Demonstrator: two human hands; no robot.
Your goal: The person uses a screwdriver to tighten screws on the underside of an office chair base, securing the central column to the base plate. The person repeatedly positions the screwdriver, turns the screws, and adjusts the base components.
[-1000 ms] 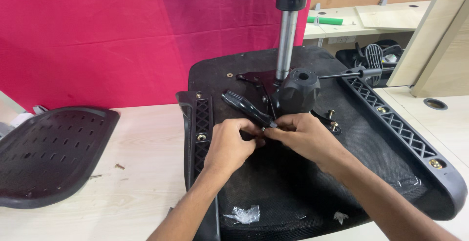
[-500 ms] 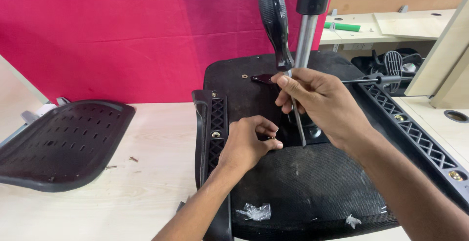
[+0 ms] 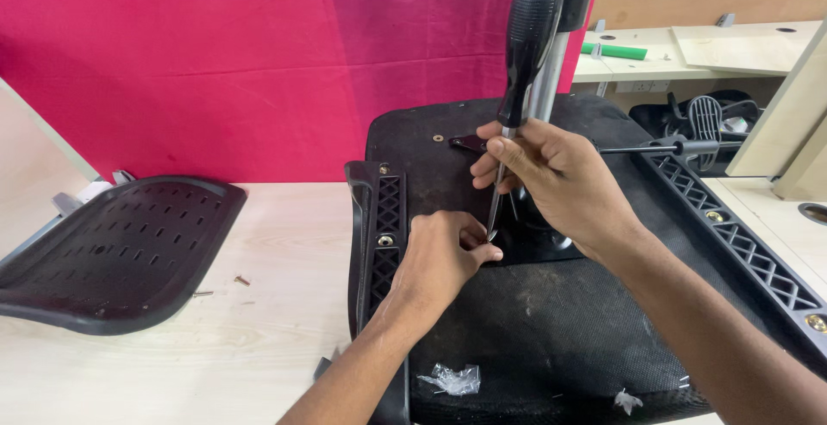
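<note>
Since half a second ago the screwdriver (image 3: 524, 89) has swung more upright and its tip has dropped down next to the left hand (image 3: 444, 257), which has barely shifted. Right hand (image 3: 551, 179) is closed around the metal shaft low down, black handle sticking up above it, so the long axis runs nearly vertical, leaning a bit to the right at the top. Left hand is curled, fingertips pinched on something small right at the tip, can't tell what. All this sits on the upturned chair seat (image 3: 551, 339), beside its gas cylinder (image 3: 551, 89), on the worktop (image 3: 258, 330). Chair back (image 3: 112, 253) lies well off to the left.
</note>
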